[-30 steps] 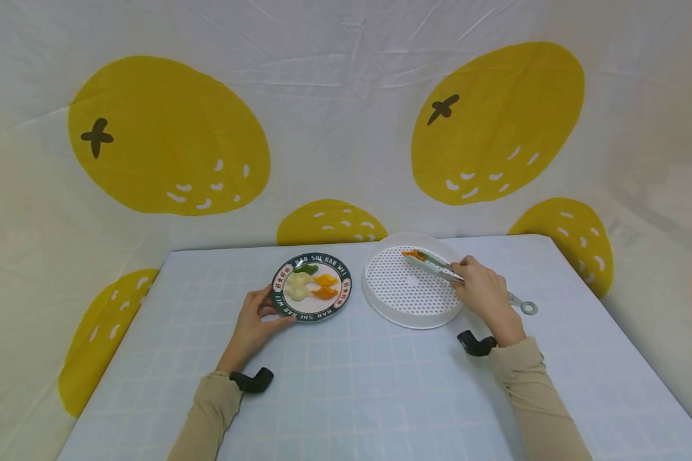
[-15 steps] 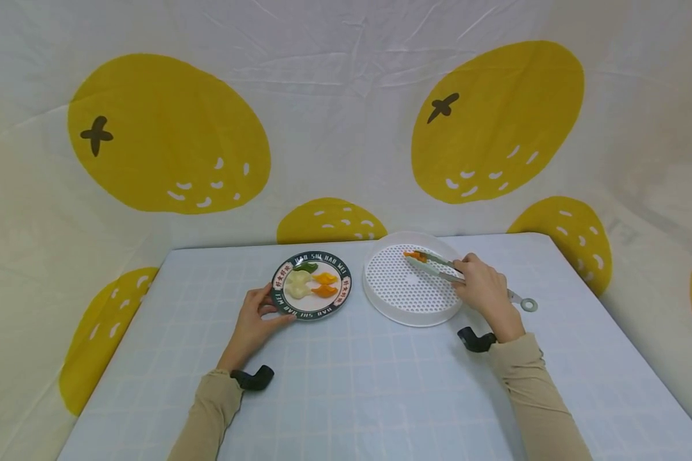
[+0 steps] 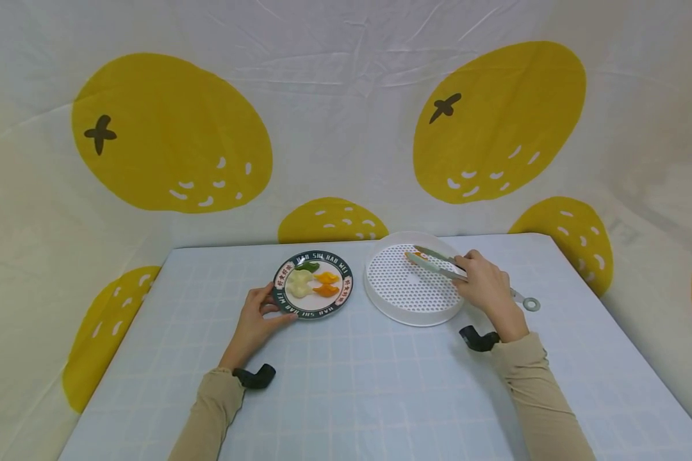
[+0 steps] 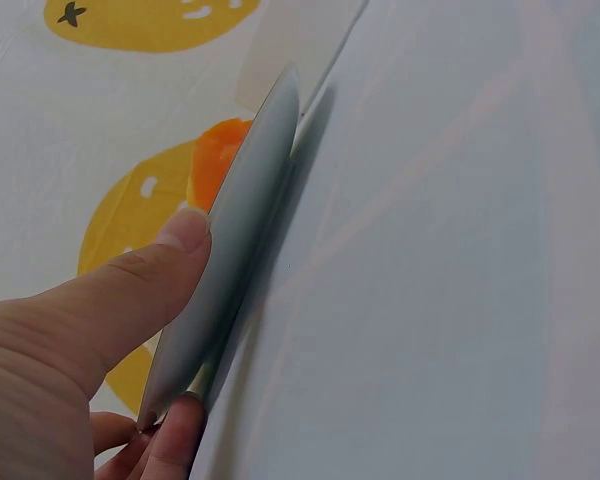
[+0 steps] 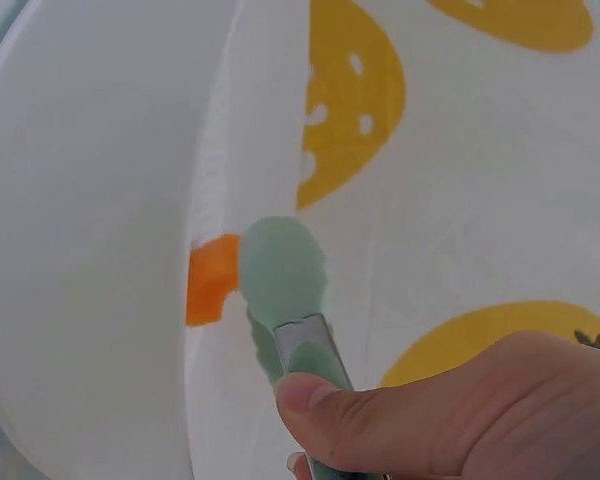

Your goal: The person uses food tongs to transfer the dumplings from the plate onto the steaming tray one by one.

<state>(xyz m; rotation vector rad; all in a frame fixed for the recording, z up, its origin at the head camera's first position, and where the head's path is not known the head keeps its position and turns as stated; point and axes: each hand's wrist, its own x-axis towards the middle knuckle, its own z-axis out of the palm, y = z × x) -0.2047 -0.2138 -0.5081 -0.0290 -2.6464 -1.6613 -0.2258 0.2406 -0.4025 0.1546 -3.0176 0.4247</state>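
My left hand holds the rim of a round plate with a dark lettered border, thumb on top and fingers underneath. The plate stands close over the table, tilted in the left wrist view. On it lie pale, orange and dark green dumpling-shaped pieces. To the right, my right hand grips pale green-tipped kitchen tongs over a white perforated steamer tray. Their tips are spread apart. Beside the tips sits another orange piece, half hidden behind the tray's wall in the right wrist view.
A pale blue checked cloth covers the table. Behind it hangs a white sheet printed with large yellow fruit. The tongs' ring end sticks out behind the right hand. Tray and plate stand side by side near the table's back edge.
The tongs' tips have spread apart around the orange piece, which now lies lower between them on the tray. My left hand stays at the plate's rim.
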